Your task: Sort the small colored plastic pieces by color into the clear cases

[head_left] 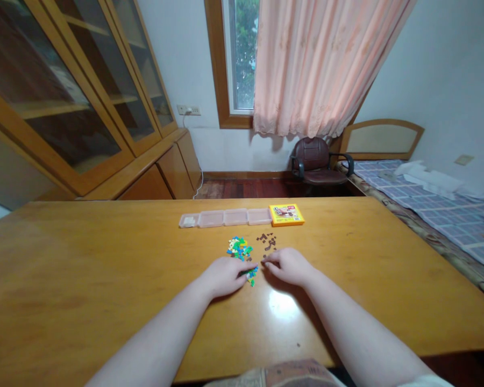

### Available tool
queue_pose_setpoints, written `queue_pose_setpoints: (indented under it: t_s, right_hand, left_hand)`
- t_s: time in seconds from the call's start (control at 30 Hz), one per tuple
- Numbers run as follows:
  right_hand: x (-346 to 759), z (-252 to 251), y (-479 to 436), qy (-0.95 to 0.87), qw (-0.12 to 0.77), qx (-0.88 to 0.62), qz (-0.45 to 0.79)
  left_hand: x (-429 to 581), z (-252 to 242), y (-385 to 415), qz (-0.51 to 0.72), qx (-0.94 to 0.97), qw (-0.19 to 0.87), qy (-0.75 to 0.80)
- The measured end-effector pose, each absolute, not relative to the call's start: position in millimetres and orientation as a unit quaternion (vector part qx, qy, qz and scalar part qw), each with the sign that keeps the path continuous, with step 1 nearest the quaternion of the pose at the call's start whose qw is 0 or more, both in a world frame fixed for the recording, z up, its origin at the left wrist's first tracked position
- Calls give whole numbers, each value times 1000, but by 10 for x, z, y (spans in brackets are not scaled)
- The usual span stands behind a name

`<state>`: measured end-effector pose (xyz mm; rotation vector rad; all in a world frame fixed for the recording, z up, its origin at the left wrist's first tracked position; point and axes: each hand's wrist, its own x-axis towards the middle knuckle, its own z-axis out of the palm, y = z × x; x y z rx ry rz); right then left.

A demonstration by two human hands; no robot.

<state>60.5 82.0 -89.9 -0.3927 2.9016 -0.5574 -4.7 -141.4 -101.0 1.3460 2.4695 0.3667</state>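
Four clear trays and one yellow box line a wooden table behind one pile of green, blue, yellow and cream pieces and a looser scatter of brown pieces, too small to count. The left hand lies palm down at the pile's near end, the right hand beside the brown pieces, both fingers-curled; whether either grips anything is unclear.

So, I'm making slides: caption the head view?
Left hand at multicoloured pieces, right hand near scattered brown pieces, on a wooden table.
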Motion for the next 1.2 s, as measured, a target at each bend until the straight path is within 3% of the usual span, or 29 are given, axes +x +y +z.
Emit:
queue_pose_setpoints:
  t_s: [0.27,0.77,1.2]
  right_hand:
    - [576,-951,853,979,40,-81,-184]
    - [645,-980,651,981,92,-129,-114]
    - [636,-958,651,989,67,-85,-97]
  left_hand:
    - [-79,-978,-1432,147,467,138,861]
    - [-97,-1006,-1426,142,439,115,880]
    - [-145,-978,-1490,130,433,123,883]
